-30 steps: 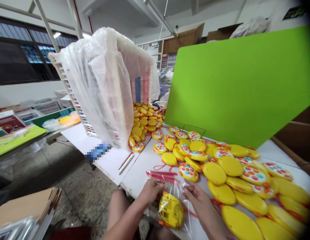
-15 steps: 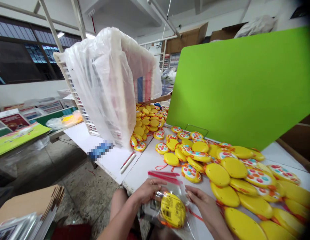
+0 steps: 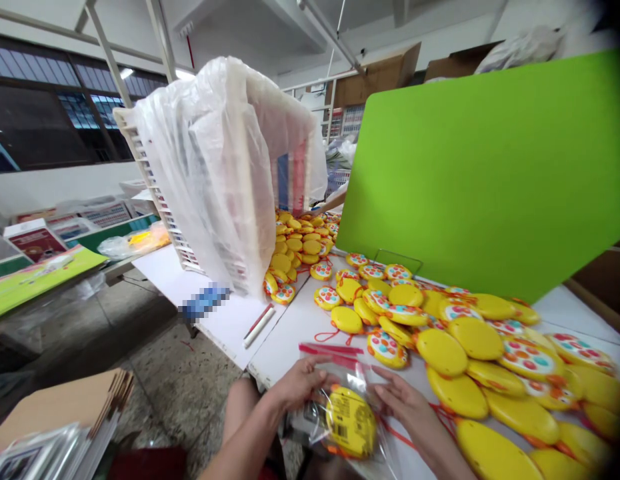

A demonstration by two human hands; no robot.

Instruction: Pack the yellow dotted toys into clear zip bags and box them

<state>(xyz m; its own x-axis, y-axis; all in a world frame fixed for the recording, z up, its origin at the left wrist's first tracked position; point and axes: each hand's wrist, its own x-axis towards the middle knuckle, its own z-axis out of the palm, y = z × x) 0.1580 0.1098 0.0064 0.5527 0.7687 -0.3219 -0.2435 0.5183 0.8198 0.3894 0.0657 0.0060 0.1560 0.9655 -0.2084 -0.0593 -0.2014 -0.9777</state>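
Note:
A clear plastic bag with a pink zip strip [image 3: 333,350] is between my hands at the table's front edge. Inside it lies a yellow oval toy [image 3: 351,421], its flat side up with black print and a barcode. My left hand [image 3: 301,385] pinches the bag's upper left side, fingers curled in. On the opposite side, my right hand [image 3: 397,395] has its thumb and fingers closed on the bag's edge. Beside my right hand spreads a heap of loose yellow toys [image 3: 443,352], some showing white faces with coloured dots and red cords.
A plastic-draped crate [image 3: 225,173] lies on its side, more yellow toys spilling from it. A green board [image 3: 470,180] stands behind the heap. A white pen [image 3: 259,327] and a blurred blue packet [image 3: 205,301] lie left. Cardboard sheets [image 3: 60,407] are stacked lower left; another person's arm [image 3: 330,203] reaches in behind.
The fingers of my right hand have moved in closer around the bag's edge. My left hand keeps its hold. The whole view has shifted slightly.

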